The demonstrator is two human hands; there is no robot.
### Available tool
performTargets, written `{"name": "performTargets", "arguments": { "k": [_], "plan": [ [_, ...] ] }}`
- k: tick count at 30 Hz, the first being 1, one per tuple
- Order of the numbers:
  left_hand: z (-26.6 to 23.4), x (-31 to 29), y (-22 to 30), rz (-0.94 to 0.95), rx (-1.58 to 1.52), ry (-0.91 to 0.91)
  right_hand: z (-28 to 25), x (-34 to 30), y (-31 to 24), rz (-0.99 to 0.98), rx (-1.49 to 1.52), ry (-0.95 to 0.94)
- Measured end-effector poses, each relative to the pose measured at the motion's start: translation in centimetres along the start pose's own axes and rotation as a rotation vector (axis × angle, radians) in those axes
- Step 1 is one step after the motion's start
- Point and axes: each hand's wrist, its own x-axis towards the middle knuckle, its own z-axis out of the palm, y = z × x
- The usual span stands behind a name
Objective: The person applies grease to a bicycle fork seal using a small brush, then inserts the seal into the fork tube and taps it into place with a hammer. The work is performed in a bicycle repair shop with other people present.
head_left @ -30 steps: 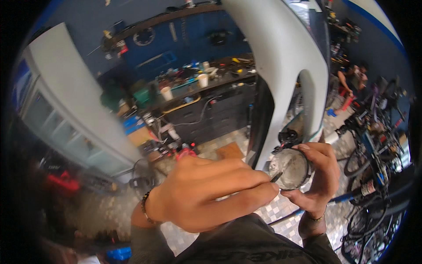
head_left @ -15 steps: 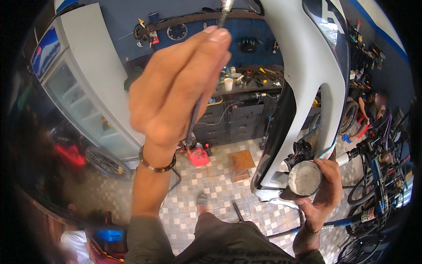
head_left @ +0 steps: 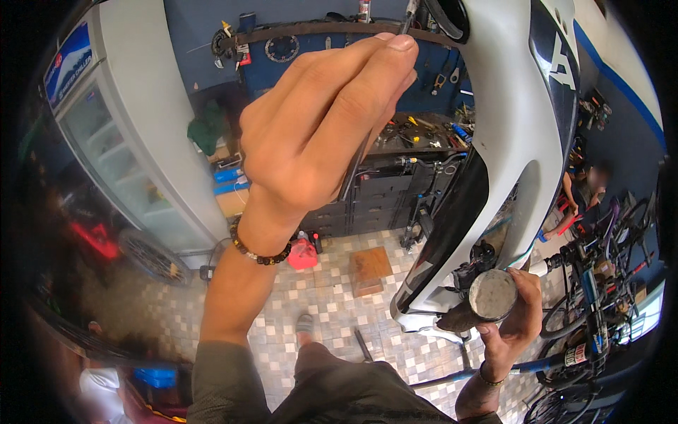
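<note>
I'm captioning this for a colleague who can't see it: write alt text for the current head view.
A person's left hand raises a thin, dark tool near a white-and-black bicycle frame, while the right hand holds a round container with greyish contents lower down. Beyond are a cluttered workbench and tiled floor.

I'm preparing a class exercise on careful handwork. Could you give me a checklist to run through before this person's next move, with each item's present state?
1. Left hand grips the slim dark-handled tool: ok.
2. Right hand holds the round tin: ok.
3. Tin's pale contents exposed to view: ok.
4. Tool's upper end carries some of those contents: cannot tell; too little shows near the picture's top edge.
5. A hand free to steady the bicycle frame: not ok; both are occupied.
6. Frame firmly supported: cannot tell; its support isn't clearly visible.
</note>
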Motion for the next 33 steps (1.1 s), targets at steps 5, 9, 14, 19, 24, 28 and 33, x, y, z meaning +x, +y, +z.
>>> {"name": "performTargets", "arguments": {
  "k": [5,9,14,19,24,28,33],
  "plan": [
    [-0.8,0.2,0.9,-0.040,-0.057,-0.029,0.1,0.1,0.2,-0.011,0.005,-0.014],
    [-0.7,0.5,1.0,-0.005,-0.029,-0.006,0.4,0.3,0.2,-0.023,0.012,-0.025],
    [0.1,0.3,0.0,0.009,-0.021,0.030,0.7,0.3,0.0,-0.015,0.016,-0.024],
    [-0.4,0.0,0.7,-0.099,-0.053,-0.034,0.7,-0.1,0.0,-0.001,0.005,-0.022],
    [-0.6,0.6,1.5,-0.133,-0.101,0.023,0.7,-0.2,-0.2,0.023,0.006,-0.004],
    [-0.2,1.0,0.7,-0.065,-0.047,0.048,0.9,-0.3,-0.1,0.032,0.009,-0.002],
    [0.0,0.5,0.9,-0.129,-0.061,0.011,0.8,-0.2,-0.2,0.017,-0.006,-0.012]
  ]
}}
